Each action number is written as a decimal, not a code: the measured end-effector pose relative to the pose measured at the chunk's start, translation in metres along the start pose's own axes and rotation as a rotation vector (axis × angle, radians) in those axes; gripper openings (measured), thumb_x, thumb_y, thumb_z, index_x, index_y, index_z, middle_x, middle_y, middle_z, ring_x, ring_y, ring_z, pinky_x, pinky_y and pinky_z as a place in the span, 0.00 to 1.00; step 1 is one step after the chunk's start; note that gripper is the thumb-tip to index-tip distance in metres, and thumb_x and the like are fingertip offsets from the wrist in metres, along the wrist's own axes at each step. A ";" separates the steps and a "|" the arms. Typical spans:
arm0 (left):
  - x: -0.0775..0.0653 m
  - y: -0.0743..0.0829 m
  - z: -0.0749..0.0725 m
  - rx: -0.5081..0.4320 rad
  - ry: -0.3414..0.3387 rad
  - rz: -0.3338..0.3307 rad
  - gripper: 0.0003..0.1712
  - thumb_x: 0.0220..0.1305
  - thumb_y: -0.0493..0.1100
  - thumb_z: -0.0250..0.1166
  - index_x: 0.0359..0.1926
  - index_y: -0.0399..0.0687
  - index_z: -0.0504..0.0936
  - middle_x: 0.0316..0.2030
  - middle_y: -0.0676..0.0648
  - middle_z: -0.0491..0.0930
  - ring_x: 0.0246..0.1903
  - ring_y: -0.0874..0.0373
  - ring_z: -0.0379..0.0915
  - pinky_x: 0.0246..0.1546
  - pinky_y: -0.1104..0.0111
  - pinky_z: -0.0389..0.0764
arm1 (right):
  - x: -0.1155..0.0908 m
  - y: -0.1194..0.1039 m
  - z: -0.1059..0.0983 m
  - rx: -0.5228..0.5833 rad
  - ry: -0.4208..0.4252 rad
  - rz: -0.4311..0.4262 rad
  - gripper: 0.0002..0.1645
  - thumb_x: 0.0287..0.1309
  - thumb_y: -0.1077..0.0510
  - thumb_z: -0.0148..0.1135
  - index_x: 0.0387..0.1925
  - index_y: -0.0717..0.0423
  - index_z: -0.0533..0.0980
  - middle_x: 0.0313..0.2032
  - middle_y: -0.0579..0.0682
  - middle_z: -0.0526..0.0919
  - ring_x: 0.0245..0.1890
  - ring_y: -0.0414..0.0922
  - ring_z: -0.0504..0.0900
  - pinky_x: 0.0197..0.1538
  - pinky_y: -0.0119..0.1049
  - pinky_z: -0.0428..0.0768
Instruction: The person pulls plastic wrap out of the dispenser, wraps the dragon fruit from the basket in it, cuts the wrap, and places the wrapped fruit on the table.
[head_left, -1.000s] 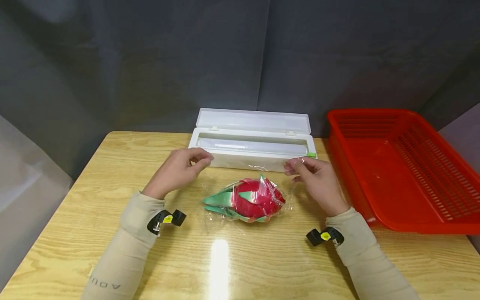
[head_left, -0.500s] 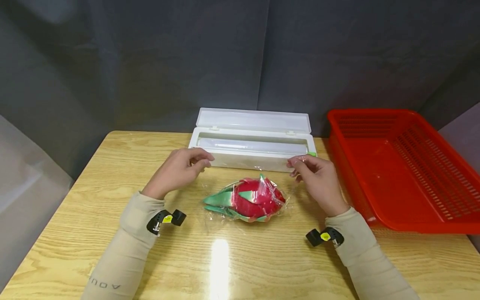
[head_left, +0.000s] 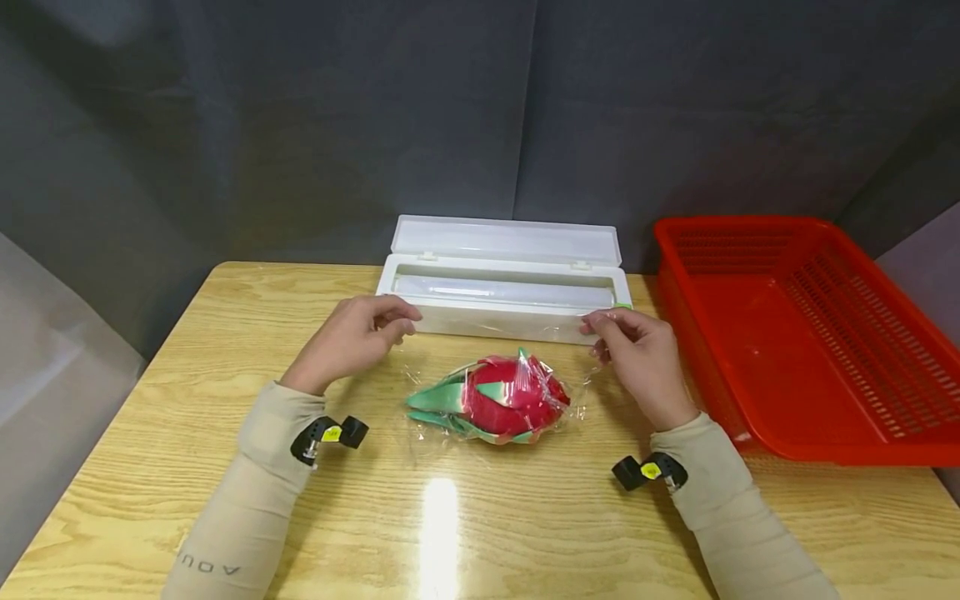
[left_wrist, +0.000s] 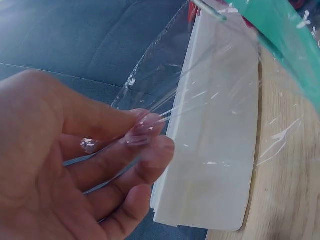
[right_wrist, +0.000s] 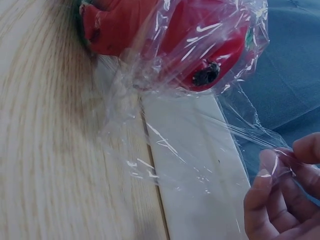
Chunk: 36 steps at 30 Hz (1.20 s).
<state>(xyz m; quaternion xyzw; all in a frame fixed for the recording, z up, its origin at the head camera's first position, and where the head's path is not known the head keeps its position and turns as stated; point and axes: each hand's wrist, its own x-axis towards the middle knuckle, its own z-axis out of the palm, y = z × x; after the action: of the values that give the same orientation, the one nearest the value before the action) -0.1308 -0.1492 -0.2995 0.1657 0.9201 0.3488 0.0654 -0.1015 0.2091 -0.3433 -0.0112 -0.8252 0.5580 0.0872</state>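
A red dragon fruit (head_left: pixel 510 404) with green-tipped scales lies on the table between the hands, loosely covered by clear plastic wrap (right_wrist: pixel 165 140). The left hand (head_left: pixel 360 337) pinches one far corner of the wrap between thumb and index finger, as the left wrist view shows. On the other side the right hand (head_left: pixel 637 354) pinches the opposite corner, with the film stretched from its fingertips toward the fruit. Just behind both hands stands a white cling film dispenser (head_left: pixel 502 321), lid raised, a roll of film (head_left: pixel 502 290) inside.
To the right a large red plastic basket (head_left: pixel 825 358) with slotted walls stands close to the right forearm. The wooden table (head_left: pixel 525 525) ends at a dark cloth backdrop (head_left: pixel 375 125). A green piece (head_left: pixel 622 306) sits at the dispenser's right end.
The right hand has shifted slightly right and away from the fruit, the film still pinched. The left hand has moved marginally left. The fruit and dispenser stay in place.
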 end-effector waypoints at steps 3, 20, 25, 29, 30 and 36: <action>-0.001 0.000 -0.001 -0.005 -0.009 -0.003 0.14 0.75 0.42 0.58 0.54 0.46 0.86 0.43 0.43 0.89 0.36 0.52 0.80 0.35 0.65 0.76 | 0.000 0.000 0.000 0.011 0.001 0.012 0.20 0.74 0.48 0.59 0.48 0.59 0.86 0.36 0.43 0.89 0.27 0.41 0.84 0.34 0.28 0.86; -0.009 0.011 -0.008 0.036 -0.091 0.052 0.14 0.73 0.40 0.59 0.53 0.55 0.86 0.45 0.51 0.87 0.38 0.54 0.80 0.38 0.64 0.80 | -0.001 -0.001 0.002 -0.003 0.048 0.018 0.18 0.73 0.49 0.61 0.45 0.59 0.86 0.27 0.39 0.84 0.21 0.37 0.80 0.27 0.29 0.84; -0.012 0.015 -0.008 0.031 -0.096 0.091 0.13 0.73 0.41 0.60 0.53 0.53 0.86 0.43 0.50 0.87 0.32 0.56 0.78 0.35 0.64 0.81 | -0.002 -0.003 0.002 -0.013 0.048 0.016 0.18 0.72 0.48 0.61 0.45 0.58 0.86 0.27 0.38 0.83 0.21 0.37 0.80 0.27 0.30 0.83; -0.014 0.019 -0.008 0.006 -0.110 0.104 0.13 0.73 0.41 0.61 0.54 0.51 0.85 0.42 0.49 0.87 0.30 0.55 0.79 0.32 0.63 0.81 | -0.003 -0.005 0.002 -0.028 0.051 0.013 0.18 0.72 0.47 0.61 0.45 0.57 0.87 0.27 0.39 0.84 0.21 0.37 0.80 0.27 0.30 0.83; -0.015 0.020 -0.007 0.000 -0.115 0.105 0.13 0.73 0.41 0.61 0.55 0.51 0.85 0.42 0.49 0.87 0.30 0.55 0.80 0.32 0.63 0.82 | -0.003 -0.005 0.002 -0.031 0.052 0.011 0.18 0.72 0.47 0.62 0.45 0.57 0.87 0.27 0.41 0.84 0.21 0.37 0.80 0.27 0.30 0.83; -0.018 0.026 -0.005 0.001 -0.124 0.113 0.13 0.73 0.42 0.61 0.55 0.51 0.84 0.45 0.47 0.87 0.28 0.58 0.80 0.31 0.64 0.82 | -0.006 -0.009 0.004 -0.071 0.063 -0.026 0.16 0.72 0.48 0.62 0.44 0.55 0.87 0.28 0.49 0.84 0.20 0.36 0.79 0.25 0.29 0.81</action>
<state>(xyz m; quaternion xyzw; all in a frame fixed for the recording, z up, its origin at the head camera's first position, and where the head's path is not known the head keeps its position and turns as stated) -0.1083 -0.1403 -0.2778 0.2389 0.9036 0.3405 0.1024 -0.0960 0.2013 -0.3375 -0.0211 -0.8414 0.5265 0.1199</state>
